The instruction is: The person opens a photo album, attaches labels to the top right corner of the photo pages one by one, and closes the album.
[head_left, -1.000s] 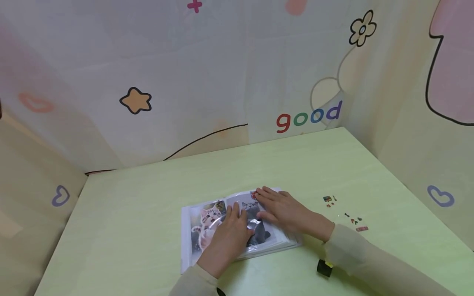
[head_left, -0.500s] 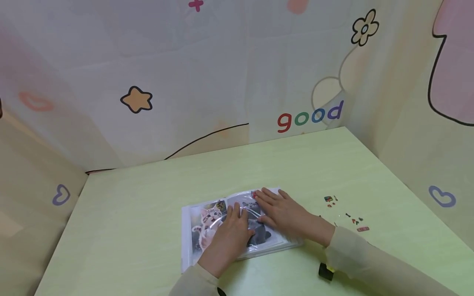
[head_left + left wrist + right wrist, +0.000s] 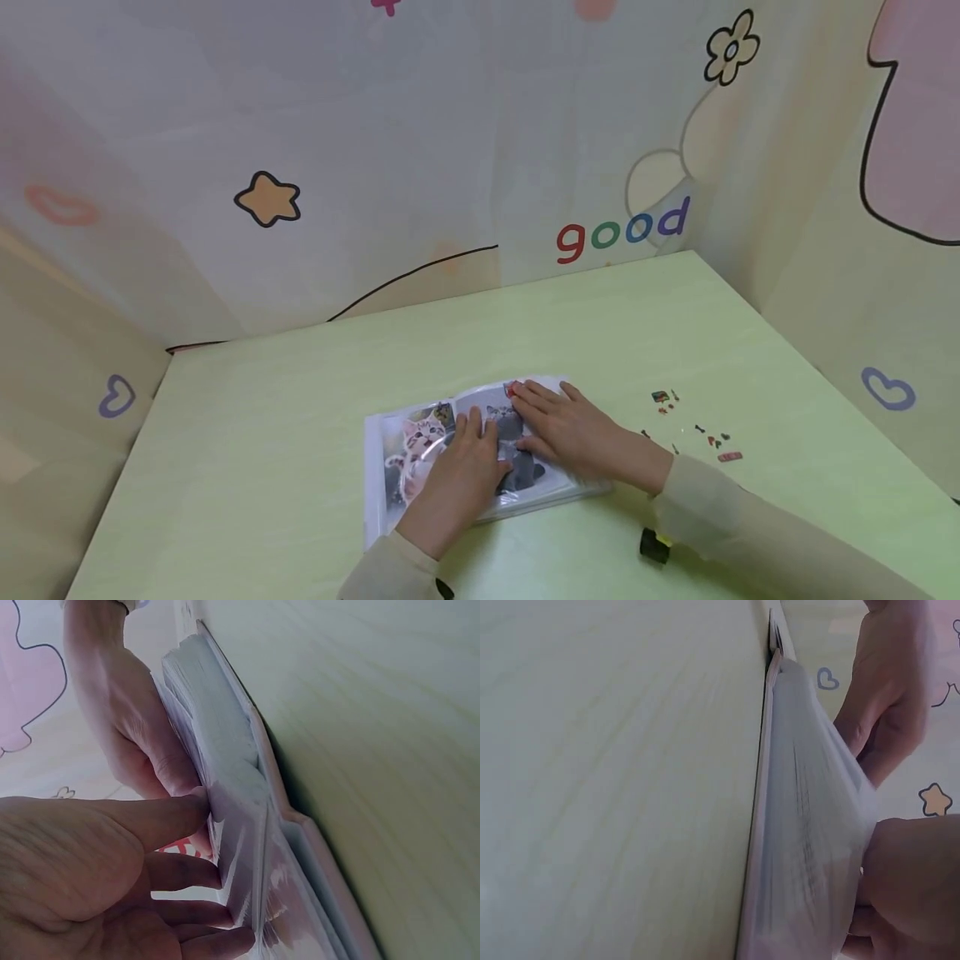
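An open photo album with clear sleeves lies on the pale green table, showing a tabby kitten photo and a grey cat photo. My left hand rests flat on the middle of the album with straight fingers. My right hand lies flat on the right page, fingertips near a small red sticker. In the left wrist view my left hand presses the album's stacked sleeves. The right wrist view shows the album's edge and my right hand.
Several small stickers are scattered on the table to the right of the album. A small black object sits by my right sleeve. Cartoon-printed fabric walls enclose the table at the back and on both sides.
Both hands stay flat on the album; my right hand has slid slightly toward me across the right page. The view has shifted a little.
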`<state>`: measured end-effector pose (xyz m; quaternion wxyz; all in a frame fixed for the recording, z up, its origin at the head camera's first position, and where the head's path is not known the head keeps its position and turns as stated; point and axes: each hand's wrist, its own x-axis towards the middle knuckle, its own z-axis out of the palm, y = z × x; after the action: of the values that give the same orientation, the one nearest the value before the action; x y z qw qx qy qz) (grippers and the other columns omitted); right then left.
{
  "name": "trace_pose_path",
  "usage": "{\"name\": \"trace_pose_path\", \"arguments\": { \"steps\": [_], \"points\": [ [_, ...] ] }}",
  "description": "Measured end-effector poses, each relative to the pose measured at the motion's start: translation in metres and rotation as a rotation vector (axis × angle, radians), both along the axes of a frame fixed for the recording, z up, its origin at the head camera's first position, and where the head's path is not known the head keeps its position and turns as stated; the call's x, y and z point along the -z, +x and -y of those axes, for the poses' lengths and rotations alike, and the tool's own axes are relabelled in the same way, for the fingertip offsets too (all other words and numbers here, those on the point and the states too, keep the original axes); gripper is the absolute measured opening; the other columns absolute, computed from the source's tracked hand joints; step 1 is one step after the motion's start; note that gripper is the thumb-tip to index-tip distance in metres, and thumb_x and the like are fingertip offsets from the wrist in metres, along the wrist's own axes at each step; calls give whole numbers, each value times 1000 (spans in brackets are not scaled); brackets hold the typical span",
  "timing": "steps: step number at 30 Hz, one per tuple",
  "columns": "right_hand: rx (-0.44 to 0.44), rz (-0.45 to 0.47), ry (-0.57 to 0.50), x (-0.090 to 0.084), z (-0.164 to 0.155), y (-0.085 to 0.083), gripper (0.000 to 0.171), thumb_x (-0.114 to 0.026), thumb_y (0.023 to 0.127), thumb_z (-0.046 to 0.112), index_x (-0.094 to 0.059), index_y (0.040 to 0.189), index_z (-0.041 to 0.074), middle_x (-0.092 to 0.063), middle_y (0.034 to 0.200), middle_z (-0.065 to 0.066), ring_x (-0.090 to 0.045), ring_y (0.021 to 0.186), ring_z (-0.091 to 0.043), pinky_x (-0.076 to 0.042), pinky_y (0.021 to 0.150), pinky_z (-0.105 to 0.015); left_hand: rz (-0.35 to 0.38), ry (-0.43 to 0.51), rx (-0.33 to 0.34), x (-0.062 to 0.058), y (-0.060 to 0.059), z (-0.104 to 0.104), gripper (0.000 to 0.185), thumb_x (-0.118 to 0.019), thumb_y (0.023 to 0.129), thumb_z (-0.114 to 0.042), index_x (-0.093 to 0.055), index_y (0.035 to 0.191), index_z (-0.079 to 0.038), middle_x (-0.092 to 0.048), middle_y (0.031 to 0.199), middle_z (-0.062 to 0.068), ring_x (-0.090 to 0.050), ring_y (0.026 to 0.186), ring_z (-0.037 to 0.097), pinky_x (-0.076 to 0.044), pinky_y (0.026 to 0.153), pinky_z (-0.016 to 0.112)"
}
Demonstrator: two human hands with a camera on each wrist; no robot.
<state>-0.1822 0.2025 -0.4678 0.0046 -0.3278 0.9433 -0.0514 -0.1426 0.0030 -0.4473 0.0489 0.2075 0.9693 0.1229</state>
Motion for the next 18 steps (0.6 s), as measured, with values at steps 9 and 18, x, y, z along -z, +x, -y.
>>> {"name": "trace_pose_path", "arguments": {
  "steps": [9,18],
  "points": [
    [58,26,58,-2,-3,-16,76,-49,106,54,-33,161,5,-28,168,-12,-23,155,-32,-21,119,-67,11,22,0,-2,0,-1,61,-71,99,-27,-52,145,9,-36,157,32,-37,144,49,-48,102,59],
    [96,49,59,-2,-3,-22,79,-49,105,57,-32,162,5,-26,169,-12,-23,155,-34,-19,119,-67,22,28,-8,-1,0,-2,62,-71,99,-27,-51,145,9,-35,157,33,-36,145,49,-46,104,58]
  ]
}}
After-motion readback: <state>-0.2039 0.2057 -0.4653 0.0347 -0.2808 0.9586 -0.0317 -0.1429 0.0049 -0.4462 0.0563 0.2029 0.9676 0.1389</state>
